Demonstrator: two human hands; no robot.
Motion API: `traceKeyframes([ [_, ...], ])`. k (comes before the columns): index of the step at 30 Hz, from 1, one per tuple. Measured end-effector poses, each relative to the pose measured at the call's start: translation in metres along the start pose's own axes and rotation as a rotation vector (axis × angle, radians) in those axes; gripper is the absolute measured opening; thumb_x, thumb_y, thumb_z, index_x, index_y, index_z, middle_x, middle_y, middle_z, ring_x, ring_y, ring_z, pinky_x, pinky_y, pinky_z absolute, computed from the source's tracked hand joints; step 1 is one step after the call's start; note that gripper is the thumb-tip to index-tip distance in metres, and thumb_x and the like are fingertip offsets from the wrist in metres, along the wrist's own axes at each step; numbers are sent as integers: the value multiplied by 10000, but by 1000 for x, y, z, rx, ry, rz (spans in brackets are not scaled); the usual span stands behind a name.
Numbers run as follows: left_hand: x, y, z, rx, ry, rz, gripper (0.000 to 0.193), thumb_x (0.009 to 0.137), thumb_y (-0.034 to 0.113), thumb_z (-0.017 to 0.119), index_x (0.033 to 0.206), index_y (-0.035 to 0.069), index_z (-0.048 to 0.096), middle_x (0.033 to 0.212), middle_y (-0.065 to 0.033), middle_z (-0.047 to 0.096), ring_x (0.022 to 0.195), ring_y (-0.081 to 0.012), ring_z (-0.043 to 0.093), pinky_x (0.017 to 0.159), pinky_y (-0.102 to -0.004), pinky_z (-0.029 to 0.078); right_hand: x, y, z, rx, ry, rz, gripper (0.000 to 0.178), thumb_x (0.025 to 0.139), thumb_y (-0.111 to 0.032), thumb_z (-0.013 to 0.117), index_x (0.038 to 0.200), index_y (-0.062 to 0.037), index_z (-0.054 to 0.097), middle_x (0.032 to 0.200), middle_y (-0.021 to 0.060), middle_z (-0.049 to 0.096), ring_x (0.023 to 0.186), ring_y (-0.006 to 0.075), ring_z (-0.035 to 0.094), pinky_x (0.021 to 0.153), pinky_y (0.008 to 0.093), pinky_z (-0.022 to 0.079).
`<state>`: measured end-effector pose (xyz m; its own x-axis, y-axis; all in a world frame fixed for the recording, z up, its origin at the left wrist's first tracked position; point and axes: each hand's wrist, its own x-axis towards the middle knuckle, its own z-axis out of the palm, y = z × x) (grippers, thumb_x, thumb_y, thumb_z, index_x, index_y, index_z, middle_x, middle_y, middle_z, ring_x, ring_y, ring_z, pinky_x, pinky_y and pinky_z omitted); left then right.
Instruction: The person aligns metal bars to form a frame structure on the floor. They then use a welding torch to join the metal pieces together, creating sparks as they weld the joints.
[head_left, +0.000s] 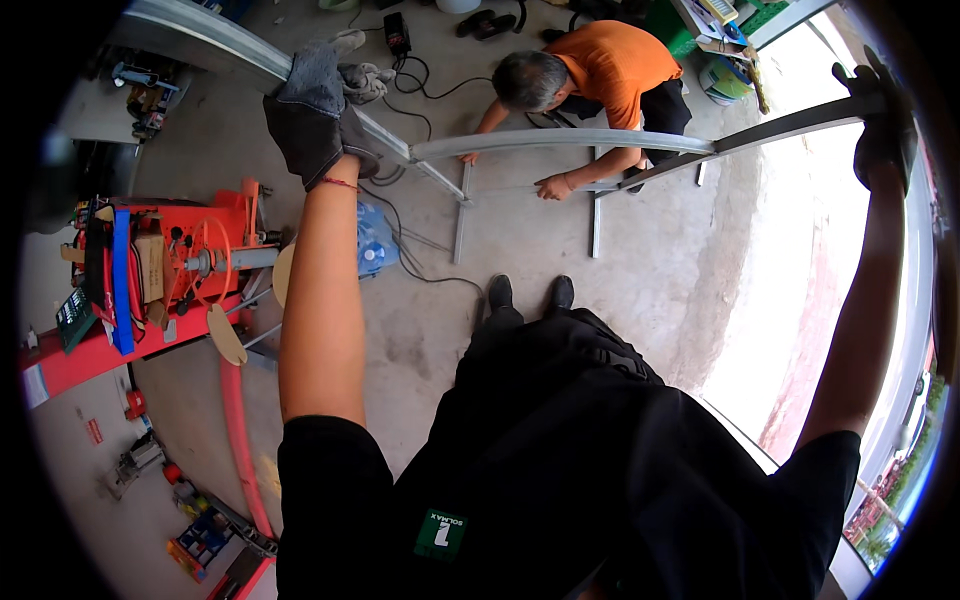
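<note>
A welded frame of square metal tubing (565, 143) stretches across the upper part of the head view, with thin legs reaching down to the floor. My left hand (315, 130), in a dark grey work glove, is closed around its tube at the upper left. Far out to the right, my right hand (884, 135), also gloved, grips the end of the bar on that side; its fingers are partly in shadow. Beyond the frame crouches a person in an orange shirt (610, 65), with bare hands low beside the metal legs (597, 225).
To my left stands an orange-red machine (230, 235) with a handwheel. A blue plastic-wrapped bundle (375, 240) sits beside my left forearm. Black cable (425, 275) trails over the concrete floor (430, 350). A bucket (725, 80) stands at the back right, near the bright doorway.
</note>
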<state>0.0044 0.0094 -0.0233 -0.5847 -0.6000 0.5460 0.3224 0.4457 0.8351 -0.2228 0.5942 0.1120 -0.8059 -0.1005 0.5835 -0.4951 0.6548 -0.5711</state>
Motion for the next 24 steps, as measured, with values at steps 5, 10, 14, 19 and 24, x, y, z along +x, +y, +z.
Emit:
traceKeyframes([
  [5, 0, 18, 0, -337, -61, -376, 225, 1059, 139, 622, 1032, -47, 746, 843, -90, 740, 657, -176, 712, 619, -299, 566, 5, 12, 11, 77, 6, -89, 338, 1100, -155, 576, 1411, -95, 694, 1270, 54, 770, 1197, 196, 694, 1107, 362, 514],
  [10, 10, 9, -3, -292, -115, -332, 211, 1056, 131, 629, 1033, -47, 740, 854, -81, 740, 668, -171, 717, 623, -298, 565, 5, 7, 7, -219, 45, 31, 336, 1124, -161, 543, 1422, -117, 693, 1271, 41, 768, 1144, 176, 701, 1060, 368, 538],
  [14, 18, 8, 7, 69, -189, 92, 207, 1049, 133, 644, 1041, -49, 741, 878, -62, 762, 681, -156, 727, 623, -293, 567, -4, 18, -7, 92, 48, 3, 370, 1170, -191, 477, 1505, -130, 623, 1333, 65, 733, 1243, 173, 683, 1164, 393, 496],
  [19, 38, -19, 12, -211, -184, -145, 208, 1057, 129, 637, 1018, -44, 747, 876, -52, 763, 705, -141, 726, 632, -277, 567, 2, 50, -26, 158, -23, -185, 371, 1150, -149, 509, 1503, -89, 609, 1342, 72, 728, 1256, 185, 686, 1212, 410, 465],
  [24, 29, 23, 30, -275, -112, -262, 242, 1016, 110, 614, 1068, -74, 762, 816, -137, 739, 625, -196, 688, 616, -308, 600, 6, 78, -29, 69, -90, -316, 366, 1123, -126, 554, 1477, -55, 616, 1309, 65, 735, 1227, 179, 698, 1209, 390, 461],
])
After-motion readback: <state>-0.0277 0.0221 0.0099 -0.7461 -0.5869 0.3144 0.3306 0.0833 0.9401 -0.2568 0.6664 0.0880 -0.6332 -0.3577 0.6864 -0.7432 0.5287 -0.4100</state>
